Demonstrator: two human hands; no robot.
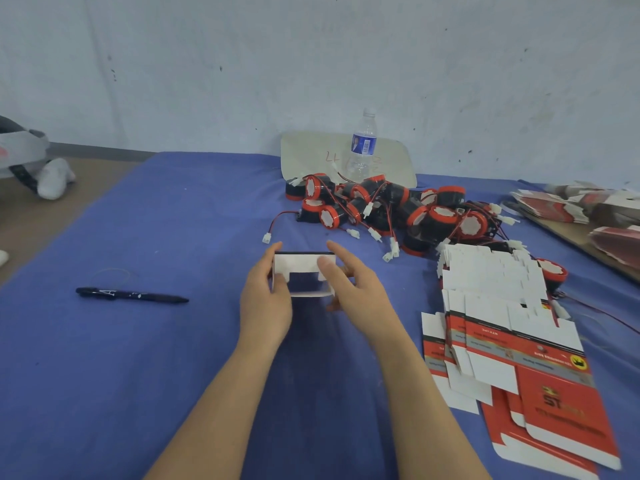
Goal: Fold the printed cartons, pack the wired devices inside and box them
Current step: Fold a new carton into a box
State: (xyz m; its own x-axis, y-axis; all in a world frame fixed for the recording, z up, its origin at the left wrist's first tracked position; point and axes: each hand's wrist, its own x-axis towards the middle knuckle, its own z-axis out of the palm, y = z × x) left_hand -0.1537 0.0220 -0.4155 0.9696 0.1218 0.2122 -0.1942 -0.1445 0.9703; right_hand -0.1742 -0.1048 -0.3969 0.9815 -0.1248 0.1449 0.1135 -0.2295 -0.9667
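Observation:
A small carton [302,268], white inside, is held up over the blue cloth in the middle, its open end facing me. My left hand [265,299] grips its left side. My right hand [349,289] holds the right side, thumb pressing a white flap at the top. A pile of red-and-black wired devices [391,209] with white connectors lies just behind. Flat printed cartons [502,327], red and white, are stacked to the right.
A black marker pen [131,294] lies at the left on the blue cloth [173,358]. A water bottle [363,143] stands before a white board at the wall. More folded cartons [588,206] sit on a brown board at far right.

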